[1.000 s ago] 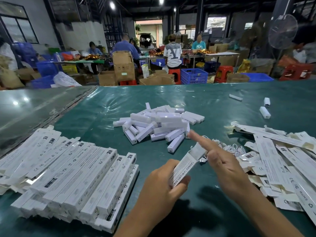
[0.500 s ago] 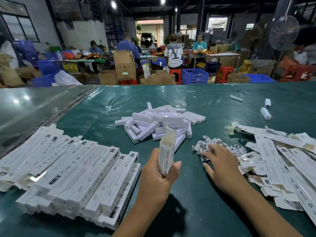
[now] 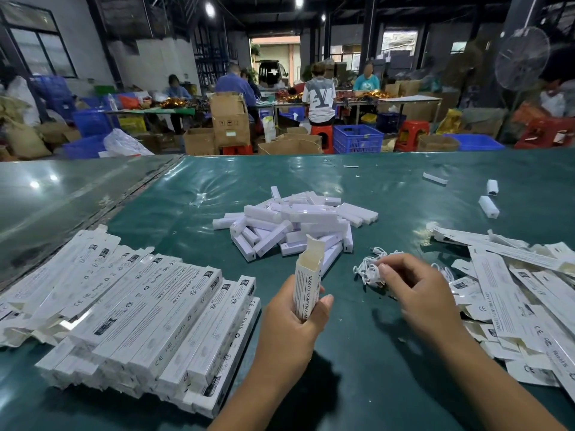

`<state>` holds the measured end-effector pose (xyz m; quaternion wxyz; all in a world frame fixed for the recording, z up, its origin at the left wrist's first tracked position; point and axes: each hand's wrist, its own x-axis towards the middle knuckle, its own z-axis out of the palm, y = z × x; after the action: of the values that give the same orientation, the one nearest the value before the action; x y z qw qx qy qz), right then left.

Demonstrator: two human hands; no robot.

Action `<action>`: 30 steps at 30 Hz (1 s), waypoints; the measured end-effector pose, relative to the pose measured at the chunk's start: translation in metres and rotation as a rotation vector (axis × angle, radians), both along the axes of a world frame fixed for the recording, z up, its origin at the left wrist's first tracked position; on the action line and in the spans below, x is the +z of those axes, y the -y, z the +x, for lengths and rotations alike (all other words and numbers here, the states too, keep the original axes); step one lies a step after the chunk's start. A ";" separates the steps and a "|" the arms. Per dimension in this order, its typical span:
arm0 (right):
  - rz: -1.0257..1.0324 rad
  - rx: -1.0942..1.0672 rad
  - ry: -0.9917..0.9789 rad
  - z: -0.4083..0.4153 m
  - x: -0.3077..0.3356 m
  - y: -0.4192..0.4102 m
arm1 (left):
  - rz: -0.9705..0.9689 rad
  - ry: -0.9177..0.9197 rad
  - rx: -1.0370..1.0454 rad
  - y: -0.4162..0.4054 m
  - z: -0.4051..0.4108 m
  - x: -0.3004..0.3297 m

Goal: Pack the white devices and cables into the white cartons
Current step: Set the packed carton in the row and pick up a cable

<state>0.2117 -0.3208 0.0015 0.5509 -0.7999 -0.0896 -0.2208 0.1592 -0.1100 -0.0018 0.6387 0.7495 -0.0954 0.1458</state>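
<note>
Left hand [image 3: 291,318] grips an upright open-topped carton [image 3: 306,283]. Right hand [image 3: 417,293], fingers curled, pinches a white cable [image 3: 368,270] from the bundle on the green table [image 3: 357,353]

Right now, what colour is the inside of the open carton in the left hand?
Pale cream, unlike its white printed outside; the open long white carton shows best in the head view.
</note>
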 end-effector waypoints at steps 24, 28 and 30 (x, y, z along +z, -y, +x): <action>0.039 0.574 -0.219 -0.041 0.023 -0.029 | -0.160 -0.086 -0.117 0.000 -0.005 0.009; 0.008 0.530 -0.106 -0.043 0.021 -0.029 | -0.155 -0.095 -0.112 -0.002 -0.003 0.007; 0.061 0.492 -0.057 -0.042 0.026 -0.029 | -0.109 -0.065 -0.070 -0.002 -0.003 0.006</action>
<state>0.1695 -0.2916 0.0270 0.6143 -0.7429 -0.2591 -0.0599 0.1562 -0.1081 0.0040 0.6861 0.7140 -0.0926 0.1040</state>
